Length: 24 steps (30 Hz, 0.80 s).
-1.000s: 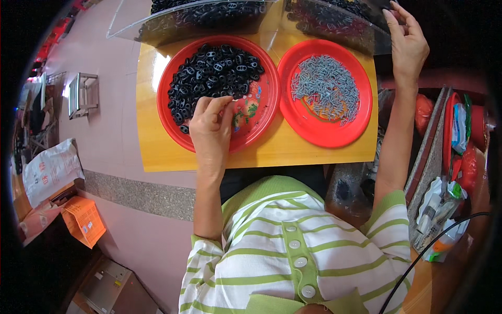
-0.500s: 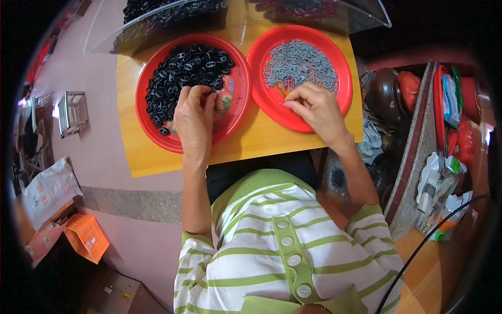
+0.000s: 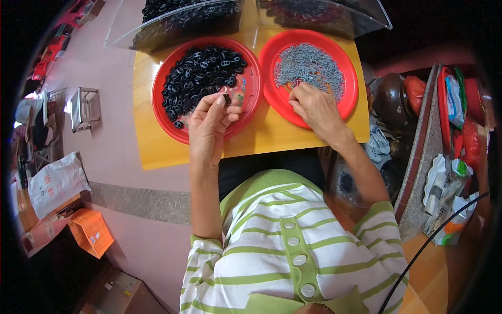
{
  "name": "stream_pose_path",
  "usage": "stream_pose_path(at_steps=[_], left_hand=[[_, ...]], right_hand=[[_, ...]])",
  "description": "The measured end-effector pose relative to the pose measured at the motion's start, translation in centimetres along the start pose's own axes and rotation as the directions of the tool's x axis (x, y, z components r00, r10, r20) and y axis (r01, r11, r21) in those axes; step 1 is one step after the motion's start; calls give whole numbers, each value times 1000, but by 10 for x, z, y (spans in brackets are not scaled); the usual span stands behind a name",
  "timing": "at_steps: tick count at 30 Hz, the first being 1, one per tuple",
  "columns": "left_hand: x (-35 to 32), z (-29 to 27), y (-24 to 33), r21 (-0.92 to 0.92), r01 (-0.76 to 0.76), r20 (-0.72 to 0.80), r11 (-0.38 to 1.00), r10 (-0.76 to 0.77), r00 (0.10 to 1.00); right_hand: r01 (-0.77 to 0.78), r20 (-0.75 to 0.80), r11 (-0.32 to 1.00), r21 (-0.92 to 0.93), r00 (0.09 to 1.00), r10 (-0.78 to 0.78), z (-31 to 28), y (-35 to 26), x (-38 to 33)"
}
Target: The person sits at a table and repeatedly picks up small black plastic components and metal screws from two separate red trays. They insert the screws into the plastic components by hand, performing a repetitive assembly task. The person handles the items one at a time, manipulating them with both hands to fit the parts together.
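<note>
striped shirt [image 3: 261,251] right up close, yellow tabletop [image 3: 251,147] past it, left hand [image 3: 209,125] pinching a little black clip [image 3: 227,98] above a red plate [image 3: 254,99] with a whole pile of clips [image 3: 201,73], right hand [image 3: 320,112] curled down by some gray screws [image 3: 314,63] in another red plate [image 3: 280,111], honestly couldn't tell if its fingertips met, clear bins stood behind

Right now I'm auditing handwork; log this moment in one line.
left hand: holding black part; right hand: at red plate with grey pins

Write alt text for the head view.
Left hand holds a small black part over the left red plate of black parts; right hand is over the right red plate of gray pieces. Both plates share a yellow table.
</note>
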<state>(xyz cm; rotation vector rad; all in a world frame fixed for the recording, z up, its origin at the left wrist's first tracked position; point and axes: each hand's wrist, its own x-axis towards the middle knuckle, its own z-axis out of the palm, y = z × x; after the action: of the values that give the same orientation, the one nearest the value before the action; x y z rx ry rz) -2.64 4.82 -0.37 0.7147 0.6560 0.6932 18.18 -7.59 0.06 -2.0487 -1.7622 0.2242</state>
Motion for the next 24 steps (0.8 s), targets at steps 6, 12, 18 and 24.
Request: stream_pose_path(at_steps=[6, 12, 18, 24], left_hand=[[-14, 10, 0, -69, -11, 9, 998, 11, 1000], [-21, 11, 2, -31, -16, -29, 999, 15, 999], [-23, 3, -6, 42, -80, -82, 996, 84, 993], [-29, 7, -2, -30, -56, -75, 998, 53, 996]], right_hand=[[73, 9, 997, -9, 997, -73, 3, 4, 5], [-24, 27, 959, 281, 999, 17, -15, -6, 10], [16, -97, 923, 386, 995, 23, -17, -32, 15], [-202, 101, 428, 881, 964, 247, 3, -64, 19]])
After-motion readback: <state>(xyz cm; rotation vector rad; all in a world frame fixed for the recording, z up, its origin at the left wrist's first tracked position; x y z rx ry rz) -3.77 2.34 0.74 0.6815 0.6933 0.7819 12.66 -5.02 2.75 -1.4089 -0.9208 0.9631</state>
